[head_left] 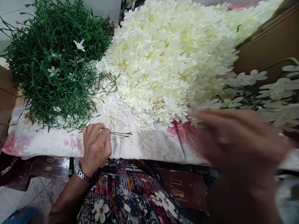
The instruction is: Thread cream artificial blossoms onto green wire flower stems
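My left hand (97, 144) is closed around a thin green artificial stem (121, 134), whose forked end points right above the table's front edge. Farther right, my right hand (235, 137) is smeared by motion, and its fingers cannot be made out. It is nearest to the front of a large heap of pale yellow-white artificial blossoms (168, 59). Behind my left hand lies a tangled mound of green plastic stems (56, 65), with a few white flowers caught in it. A bunch of fine white strands (112, 110) sits between mound and heap.
A floral cloth (151, 143) covers the table. Flowers on dark stems (277, 90) lie at the right, by a brown cardboard box (268, 46). Another box edge (7, 90) stands at the far left. A blue object (20, 214) is on the tiled floor.
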A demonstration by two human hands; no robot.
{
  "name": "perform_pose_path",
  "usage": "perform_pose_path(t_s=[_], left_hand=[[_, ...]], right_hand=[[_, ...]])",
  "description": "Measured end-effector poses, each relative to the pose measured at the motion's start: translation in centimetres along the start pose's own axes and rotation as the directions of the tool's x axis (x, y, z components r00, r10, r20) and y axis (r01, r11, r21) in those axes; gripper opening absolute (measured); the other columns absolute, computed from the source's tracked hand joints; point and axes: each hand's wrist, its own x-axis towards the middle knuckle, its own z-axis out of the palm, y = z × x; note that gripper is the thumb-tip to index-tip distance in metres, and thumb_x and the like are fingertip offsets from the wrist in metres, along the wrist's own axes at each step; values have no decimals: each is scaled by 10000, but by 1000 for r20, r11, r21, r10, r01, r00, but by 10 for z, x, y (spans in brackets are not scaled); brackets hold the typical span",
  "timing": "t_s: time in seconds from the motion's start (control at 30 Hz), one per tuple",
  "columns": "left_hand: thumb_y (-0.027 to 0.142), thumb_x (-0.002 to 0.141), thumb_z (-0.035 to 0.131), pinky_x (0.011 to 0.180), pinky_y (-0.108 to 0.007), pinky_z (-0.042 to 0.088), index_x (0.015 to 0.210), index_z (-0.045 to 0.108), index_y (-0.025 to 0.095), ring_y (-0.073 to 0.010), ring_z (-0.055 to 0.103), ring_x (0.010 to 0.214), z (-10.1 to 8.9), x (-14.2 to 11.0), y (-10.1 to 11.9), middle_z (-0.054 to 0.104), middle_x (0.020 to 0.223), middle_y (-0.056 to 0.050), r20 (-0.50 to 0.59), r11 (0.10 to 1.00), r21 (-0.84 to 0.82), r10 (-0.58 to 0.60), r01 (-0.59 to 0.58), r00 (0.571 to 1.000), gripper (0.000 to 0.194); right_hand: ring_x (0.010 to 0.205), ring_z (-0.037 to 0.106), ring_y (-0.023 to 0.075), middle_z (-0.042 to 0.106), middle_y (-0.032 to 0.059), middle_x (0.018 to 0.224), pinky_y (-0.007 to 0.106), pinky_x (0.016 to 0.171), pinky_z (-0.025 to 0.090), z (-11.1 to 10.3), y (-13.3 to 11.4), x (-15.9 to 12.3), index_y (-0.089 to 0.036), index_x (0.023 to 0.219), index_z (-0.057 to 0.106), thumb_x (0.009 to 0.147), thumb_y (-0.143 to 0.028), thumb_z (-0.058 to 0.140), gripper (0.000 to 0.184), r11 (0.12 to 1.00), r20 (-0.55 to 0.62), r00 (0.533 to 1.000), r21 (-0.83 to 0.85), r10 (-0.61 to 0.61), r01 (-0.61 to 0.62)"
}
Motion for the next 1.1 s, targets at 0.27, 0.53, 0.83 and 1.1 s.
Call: perform_pose_path(t_s=[0.27,0.53,0.83,1.1], left_hand=[[98,736,430,665,-328,340,697,485,157,-158,422,713,-8,2,19,505,700,-31,203,988,-152,43,-12,978,89],[51,680,396,648,-313,389,814,477,146,-161,441,723,-8,4,27,511,738,-41,338,932,-360,91,40,937,183],[-19,665,361,696,-298,471,1073,468,157,-141,548,771,8,-7,26,597,879,-58,323,823,-548,45,148,945,457],[95,787,426,632,-243,498,886,545,163,-109,605,674,13,-7,27,631,731,-24,215,653,-643,-346,399,913,169]], right_hand=[[737,530,140,587,58,788,278,635,462,57,-55,16,-162,949,539,766,-144,485,191,989,109,987,103,-117,106],[664,478,110,536,38,694,244,591,421,65,-56,10,-133,860,525,788,-116,431,120,981,163,978,168,-127,99],[754,491,130,549,49,812,275,659,445,64,-57,11,-156,962,478,788,-182,453,177,972,157,976,204,-151,118],[753,523,136,560,48,801,287,646,462,62,-49,-8,-167,1018,482,765,-181,491,253,978,152,988,196,43,-72]])
